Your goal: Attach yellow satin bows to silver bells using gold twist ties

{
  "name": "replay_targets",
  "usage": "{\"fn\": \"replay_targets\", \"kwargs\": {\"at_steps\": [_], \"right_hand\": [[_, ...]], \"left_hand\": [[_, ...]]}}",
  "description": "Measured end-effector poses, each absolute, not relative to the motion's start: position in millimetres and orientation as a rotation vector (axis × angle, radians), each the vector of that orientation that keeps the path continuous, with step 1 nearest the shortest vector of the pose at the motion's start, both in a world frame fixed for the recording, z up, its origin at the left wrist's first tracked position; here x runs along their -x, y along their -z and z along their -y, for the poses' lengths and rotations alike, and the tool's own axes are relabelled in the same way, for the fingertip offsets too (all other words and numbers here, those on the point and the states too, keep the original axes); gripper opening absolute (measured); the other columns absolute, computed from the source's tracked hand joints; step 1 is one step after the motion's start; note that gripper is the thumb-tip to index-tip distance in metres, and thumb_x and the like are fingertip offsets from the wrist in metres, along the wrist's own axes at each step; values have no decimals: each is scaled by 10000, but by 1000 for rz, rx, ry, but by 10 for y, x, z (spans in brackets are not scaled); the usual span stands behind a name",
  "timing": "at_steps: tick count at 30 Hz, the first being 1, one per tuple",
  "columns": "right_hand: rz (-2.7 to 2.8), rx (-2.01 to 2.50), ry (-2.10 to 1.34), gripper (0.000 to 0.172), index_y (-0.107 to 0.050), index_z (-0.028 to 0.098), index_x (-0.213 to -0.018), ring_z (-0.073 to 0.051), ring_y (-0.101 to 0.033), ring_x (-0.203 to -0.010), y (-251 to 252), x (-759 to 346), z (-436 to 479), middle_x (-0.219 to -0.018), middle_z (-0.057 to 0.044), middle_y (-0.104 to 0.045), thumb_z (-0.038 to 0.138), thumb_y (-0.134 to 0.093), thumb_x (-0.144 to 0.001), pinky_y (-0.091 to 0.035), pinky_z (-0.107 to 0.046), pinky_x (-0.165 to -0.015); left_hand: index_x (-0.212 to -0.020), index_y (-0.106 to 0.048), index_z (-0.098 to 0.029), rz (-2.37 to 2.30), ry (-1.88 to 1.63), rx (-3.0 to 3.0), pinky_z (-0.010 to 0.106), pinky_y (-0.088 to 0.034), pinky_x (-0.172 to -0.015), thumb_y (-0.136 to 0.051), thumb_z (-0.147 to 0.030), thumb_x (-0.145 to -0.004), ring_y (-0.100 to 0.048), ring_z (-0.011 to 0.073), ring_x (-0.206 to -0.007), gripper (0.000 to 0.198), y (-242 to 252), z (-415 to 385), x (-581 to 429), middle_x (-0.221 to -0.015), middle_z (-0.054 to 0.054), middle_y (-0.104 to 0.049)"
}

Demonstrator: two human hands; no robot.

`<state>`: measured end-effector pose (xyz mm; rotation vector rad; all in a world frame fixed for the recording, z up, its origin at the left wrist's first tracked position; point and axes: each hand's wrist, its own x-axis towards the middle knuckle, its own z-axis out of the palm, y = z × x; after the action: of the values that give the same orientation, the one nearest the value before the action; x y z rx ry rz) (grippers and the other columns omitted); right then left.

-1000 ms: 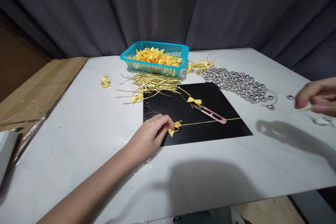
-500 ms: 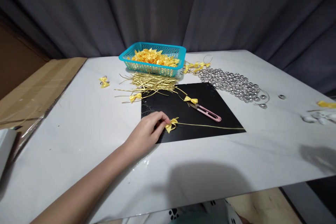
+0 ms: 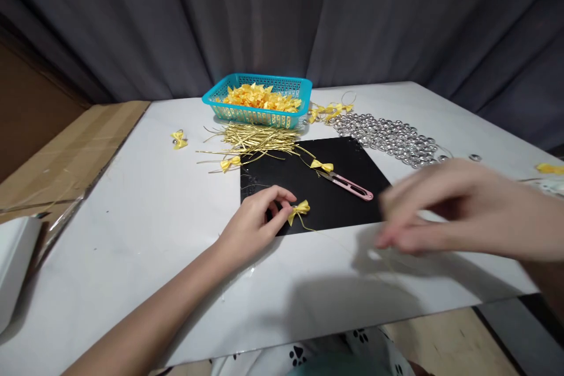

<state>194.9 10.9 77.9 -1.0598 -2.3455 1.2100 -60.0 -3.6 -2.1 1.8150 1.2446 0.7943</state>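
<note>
On the front of a black mat (image 3: 273, 179) lies a yellow ribbon bow (image 3: 301, 210), its left edge pinched between the thumb and fingers of my left hand (image 3: 259, 214). A thin gold cord (image 3: 308, 227) trails from the bow down to the right over the white table, where it fades in blur. My right hand (image 3: 458, 211) hovers over the table right of the mat, smeared by motion with its fingers curled; whether it holds anything does not show. Pink thread snips (image 3: 350, 185) rest on the mat, beside another yellow bow (image 3: 322, 165).
Behind the mat lies a pile of gold cords (image 3: 258, 137). A teal basket (image 3: 258, 117) full of yellow bows stands at the back. Silver beads (image 3: 388, 136) spread to the right. Single bows lie at left (image 3: 178, 140) and by the cords (image 3: 230, 163). Cardboard (image 3: 83, 135) borders the left.
My right hand has come into view from the right. The bow and my left hand have shifted slightly right, and the cord that lay straight to the right now bends toward the front.
</note>
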Motion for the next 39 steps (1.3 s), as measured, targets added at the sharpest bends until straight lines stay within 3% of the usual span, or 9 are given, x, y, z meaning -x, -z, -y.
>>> {"fn": "replay_targets", "kwargs": {"at_steps": [2,10,20,26,31,39], "right_hand": [[2311,1073,-1436,278,-700,137,-686,-75,-469,-501,-616,-1585,-209,-548,-9,-557,395,-637,-767,-327,-200,-428],[1886,1259,-1366,339,-671,80,-666,-61,-384,-517,-35,-1087,-376,-562,-8,-546,404,-620,-750,-280,-204,-478],[1779,1247,-1428,287,-616,89,-621,-59,-392,-494,-5,-1116,-349,-529,10,-513,358,-708,-661,-281,-194,-455],[1913,1097,-1203,335,-557,111,-552,-52,-327,-490,-46,-1117,-309,-517,29,-423,318,-549,-815,-252,-201,-456],[2011,1057,-1002,415,-349,154,-490,-52,-298,-482,-77,-1126,-276,-501,47,-318,291,-474,-861,-247,-210,-468],[2185,1102,-1125,460,-297,156,-504,-51,-234,-474,-45,-1130,-280,-501,62,-230,361,-524,-848,-177,-214,-444]], "left_hand": [[-909,-613,-174,-1214,-755,-1781,237,-390,-560,-503,-248,-841,-542,132,-653,149,19,36,589,-760,22,-623],[-865,-610,-133,-1284,-812,-1472,260,-446,-621,-543,-213,-788,-570,146,-699,130,36,-12,593,-787,54,-636],[-774,-608,-166,-1311,-480,-2198,314,-401,-678,-454,-257,-867,-555,197,-812,202,-70,2,661,-857,54,-626],[-733,-551,-175,-1309,-609,-1879,252,-343,-571,-433,-278,-883,-496,124,-608,217,-58,13,611,-654,-17,-553],[-717,-542,-174,-1282,-703,-1632,232,-330,-556,-459,-310,-871,-464,110,-596,222,-36,37,588,-632,-32,-515],[-726,-583,-150,-1267,-823,-1310,217,-363,-579,-526,-300,-830,-480,101,-605,191,-43,30,564,-633,-26,-531]]}}
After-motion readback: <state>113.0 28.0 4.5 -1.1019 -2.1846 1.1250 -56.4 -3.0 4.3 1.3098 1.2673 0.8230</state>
